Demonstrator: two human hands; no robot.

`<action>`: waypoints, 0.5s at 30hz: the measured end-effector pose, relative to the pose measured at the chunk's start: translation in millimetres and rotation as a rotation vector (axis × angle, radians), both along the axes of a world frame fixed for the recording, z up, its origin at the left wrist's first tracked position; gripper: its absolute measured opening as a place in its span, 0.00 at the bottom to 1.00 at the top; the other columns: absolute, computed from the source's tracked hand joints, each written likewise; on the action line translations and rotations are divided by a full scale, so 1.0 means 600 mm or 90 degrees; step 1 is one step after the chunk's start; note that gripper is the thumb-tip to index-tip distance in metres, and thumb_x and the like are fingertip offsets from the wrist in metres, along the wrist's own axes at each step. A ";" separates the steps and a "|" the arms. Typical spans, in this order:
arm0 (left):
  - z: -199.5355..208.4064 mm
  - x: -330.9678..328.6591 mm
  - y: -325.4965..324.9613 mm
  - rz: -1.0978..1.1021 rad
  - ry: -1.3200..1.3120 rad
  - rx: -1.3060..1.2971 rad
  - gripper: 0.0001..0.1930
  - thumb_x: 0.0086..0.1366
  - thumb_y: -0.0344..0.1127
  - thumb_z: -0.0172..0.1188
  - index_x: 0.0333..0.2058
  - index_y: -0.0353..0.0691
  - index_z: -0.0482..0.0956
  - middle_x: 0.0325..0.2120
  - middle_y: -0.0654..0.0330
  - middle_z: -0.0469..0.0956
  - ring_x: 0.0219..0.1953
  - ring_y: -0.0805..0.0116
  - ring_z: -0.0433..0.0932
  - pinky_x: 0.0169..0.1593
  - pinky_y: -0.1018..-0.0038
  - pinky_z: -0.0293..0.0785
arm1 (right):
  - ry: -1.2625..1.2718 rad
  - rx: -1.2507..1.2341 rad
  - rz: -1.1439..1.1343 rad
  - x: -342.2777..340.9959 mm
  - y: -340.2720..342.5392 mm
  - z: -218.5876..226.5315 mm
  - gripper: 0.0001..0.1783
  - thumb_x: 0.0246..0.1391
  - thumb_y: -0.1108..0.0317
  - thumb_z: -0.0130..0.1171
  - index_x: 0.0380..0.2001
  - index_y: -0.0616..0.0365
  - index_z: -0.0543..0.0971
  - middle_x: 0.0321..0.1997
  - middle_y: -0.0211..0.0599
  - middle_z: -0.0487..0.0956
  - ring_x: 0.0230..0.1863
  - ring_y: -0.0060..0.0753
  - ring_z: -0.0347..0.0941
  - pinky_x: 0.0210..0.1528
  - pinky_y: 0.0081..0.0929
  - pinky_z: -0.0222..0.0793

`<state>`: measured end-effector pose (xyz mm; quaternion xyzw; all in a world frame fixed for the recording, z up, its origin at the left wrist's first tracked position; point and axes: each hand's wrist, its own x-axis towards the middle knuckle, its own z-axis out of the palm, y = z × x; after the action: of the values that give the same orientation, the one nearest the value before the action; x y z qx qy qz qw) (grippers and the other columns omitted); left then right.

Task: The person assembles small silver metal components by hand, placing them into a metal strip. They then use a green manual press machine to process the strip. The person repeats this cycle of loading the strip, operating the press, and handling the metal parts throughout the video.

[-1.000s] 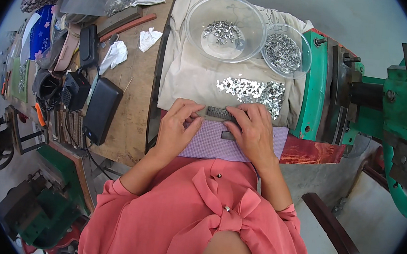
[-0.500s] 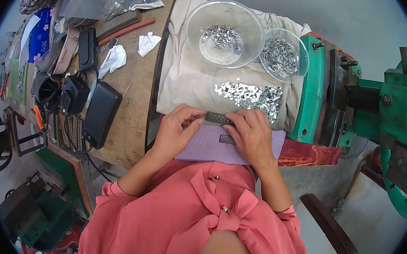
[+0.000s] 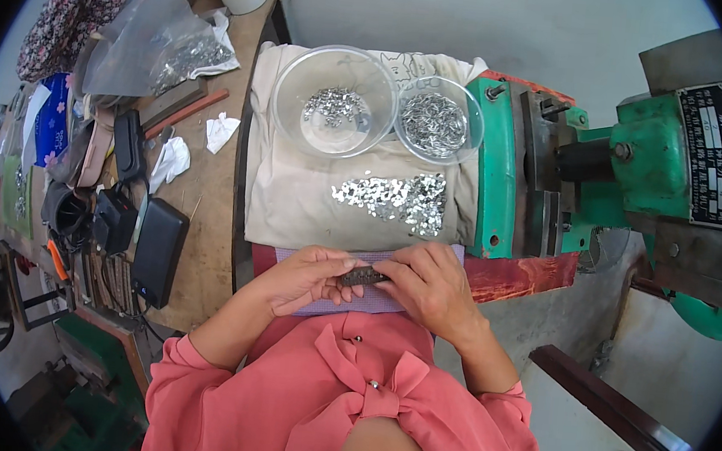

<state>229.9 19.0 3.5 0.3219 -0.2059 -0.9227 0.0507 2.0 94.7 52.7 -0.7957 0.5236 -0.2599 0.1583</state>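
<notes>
Metal bar (image 3: 363,276) pinched between two hands, loose chips close by

The dark, ridged bar sits at the near edge of the work area, in front of the purple cloth (image 3: 317,308). The left hand (image 3: 305,276) grips its left end, thumb above and fingers curled below; the right hand (image 3: 433,288) pinches the other end. Whether the bar touches the cloth cannot be told, and any pieces seated in its ridges are too small to make out.

An uneven pinch could roll or tilt the bar; anything loose on it would then slide off, perhaps onto the coral blouse (image 3: 216,410) just below. The flat silver chips (image 3: 398,199) lie unwalled on the beige cloth (image 3: 281,210), near the right knuckles, so a careless reach could scatter them. A tug on that cloth could drag the chips and shift both the large clear tub (image 3: 288,129) and the small clear tub (image 3: 471,149) beside it, perhaps spilling and mixing the silver pieces inside.
</notes>
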 end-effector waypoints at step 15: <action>0.081 -0.066 -0.080 0.123 0.043 -0.039 0.18 0.72 0.36 0.55 0.54 0.30 0.74 0.33 0.56 0.82 0.31 0.76 0.80 0.35 0.83 0.77 | -0.061 -0.126 -0.239 -0.067 0.026 0.022 0.33 0.38 0.66 0.76 0.53 0.53 0.79 0.44 0.37 0.76 0.45 0.44 0.72 0.48 0.38 0.66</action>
<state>190.2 -29.1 52.0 0.3071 -0.2004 -0.9171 0.1564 -38.2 110.4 66.1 -0.6827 0.6264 -0.3724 0.0530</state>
